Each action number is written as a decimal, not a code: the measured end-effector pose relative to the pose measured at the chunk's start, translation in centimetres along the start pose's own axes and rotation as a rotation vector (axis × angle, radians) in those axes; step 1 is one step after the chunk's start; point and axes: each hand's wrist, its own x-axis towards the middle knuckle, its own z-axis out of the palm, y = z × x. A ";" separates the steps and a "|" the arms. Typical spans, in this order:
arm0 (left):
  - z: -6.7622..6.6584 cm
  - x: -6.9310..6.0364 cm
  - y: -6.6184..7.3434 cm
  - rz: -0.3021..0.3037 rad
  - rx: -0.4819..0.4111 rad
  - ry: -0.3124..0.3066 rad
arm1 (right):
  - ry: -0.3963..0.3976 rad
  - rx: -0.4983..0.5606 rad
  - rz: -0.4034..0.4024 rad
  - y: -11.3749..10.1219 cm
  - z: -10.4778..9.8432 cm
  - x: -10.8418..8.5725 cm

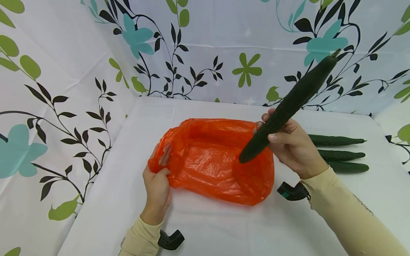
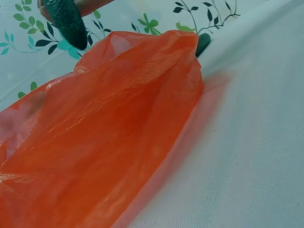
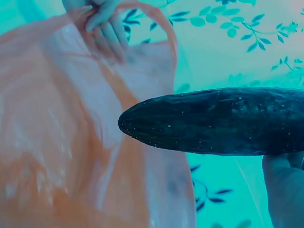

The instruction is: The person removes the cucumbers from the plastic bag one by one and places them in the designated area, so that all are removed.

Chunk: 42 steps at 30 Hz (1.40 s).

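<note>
An orange-red plastic bag [image 1: 208,160] lies with its mouth spread on the white table. At the bag's left edge my left hand [image 1: 157,190] grips the rim, thumb outside and some fingers seen through the film. My right hand [image 1: 294,149] holds a long dark green cucumber [image 1: 288,103] by its lower half. The cucumber slants, stem end up to the right, its blunt lower end over the right part of the bag's opening. In the right wrist view the cucumber [image 3: 213,122] points toward the bag [image 3: 57,123], and the left hand [image 3: 107,31] pinches the bag's edge.
Several things stand around: three more cucumbers [image 1: 341,155] lie side by side on the table [image 1: 205,227], right of the bag and partly behind the right hand. A patterned cloth [image 1: 208,46] with leaves and flowers hangs behind and at the sides. Black wrist devices [image 1: 293,191] sit at both cuffs.
</note>
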 end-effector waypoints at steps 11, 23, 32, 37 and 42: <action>-0.2 -0.1 0.3 -0.046 0.043 0.038 | 0.032 -0.135 -0.083 -3.7 -4.5 -4.8; -0.2 0.1 0.3 -0.052 0.030 0.061 | 0.171 -0.313 -0.130 -5.7 -7.9 -9.0; -0.3 0.5 0.4 -0.012 0.006 0.057 | 0.207 -0.347 -0.188 -6.5 -12.0 -11.2; -0.3 0.4 0.5 0.005 0.007 0.045 | 0.300 -0.488 -0.187 -6.6 -13.6 -12.4; -0.4 0.4 0.4 0.030 -0.017 0.033 | 0.363 -0.710 -0.142 -6.4 -14.5 -13.5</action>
